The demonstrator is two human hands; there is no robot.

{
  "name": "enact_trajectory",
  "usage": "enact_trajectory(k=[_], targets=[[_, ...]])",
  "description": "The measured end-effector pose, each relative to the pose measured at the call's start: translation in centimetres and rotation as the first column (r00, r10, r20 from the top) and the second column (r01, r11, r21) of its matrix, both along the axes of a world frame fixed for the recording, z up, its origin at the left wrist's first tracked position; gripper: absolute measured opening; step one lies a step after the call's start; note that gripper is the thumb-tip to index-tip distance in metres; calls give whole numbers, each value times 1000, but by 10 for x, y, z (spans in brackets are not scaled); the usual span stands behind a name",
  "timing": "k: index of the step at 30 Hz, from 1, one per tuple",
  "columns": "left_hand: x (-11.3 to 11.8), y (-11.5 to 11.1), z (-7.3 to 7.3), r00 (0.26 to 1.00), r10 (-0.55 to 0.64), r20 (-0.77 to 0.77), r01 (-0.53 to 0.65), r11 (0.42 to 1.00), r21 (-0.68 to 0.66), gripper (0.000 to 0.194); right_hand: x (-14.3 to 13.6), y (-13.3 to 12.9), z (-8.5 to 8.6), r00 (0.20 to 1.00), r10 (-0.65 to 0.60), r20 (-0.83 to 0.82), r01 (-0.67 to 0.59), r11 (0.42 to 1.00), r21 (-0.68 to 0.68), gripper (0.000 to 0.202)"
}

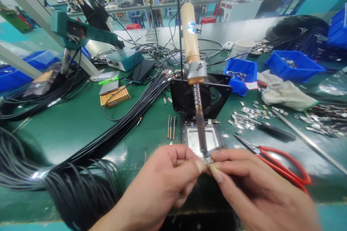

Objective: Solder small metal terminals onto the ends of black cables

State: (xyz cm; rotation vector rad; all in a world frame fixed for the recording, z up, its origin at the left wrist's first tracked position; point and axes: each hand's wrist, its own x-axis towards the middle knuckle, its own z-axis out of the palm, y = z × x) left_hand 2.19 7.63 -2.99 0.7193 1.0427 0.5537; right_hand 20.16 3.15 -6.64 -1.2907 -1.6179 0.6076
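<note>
A soldering iron [200, 122] with a wooden handle [190, 36] hangs tip-down in a metal clamp [195, 71]. Just below its tip, my right hand [252, 180] pinches a small silvery metal connector [208, 160] between thumb and fingers. My left hand [165, 180] is closed in a pinch right beside the connector; what lies between its fingertips is too small to make out. Behind the fingertips is a square metal tray [191, 140] on a dark base. A black fan frame [177, 95] stands behind the iron.
Red-handled scissors [287, 158] lie right of my hand, near scattered metal connectors [244, 117]. Blue bins [292, 66] and a glove [284, 94] sit farther back. Bundled black cables [108, 139] cover the left side, with a phone [140, 71] and a teal box [124, 60] beyond.
</note>
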Motion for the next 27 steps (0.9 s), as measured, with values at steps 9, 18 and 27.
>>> enact_trajectory(k=[9, 18, 27], targets=[[-1, 0, 1, 1000, -7, 17, 8, 999, -36, 27, -8, 2, 3, 975, -16, -221, -33, 976, -215, 5], [0, 1, 3, 999, -19, 32, 21, 998, -64, 29, -20, 4, 0, 915, -61, -400, -76, 945, -319, 12], [-3, 1, 1, 998, -11, 55, 15, 997, -74, 25, -29, 4, 1, 864, -156, -479, -13, 944, -329, 12]])
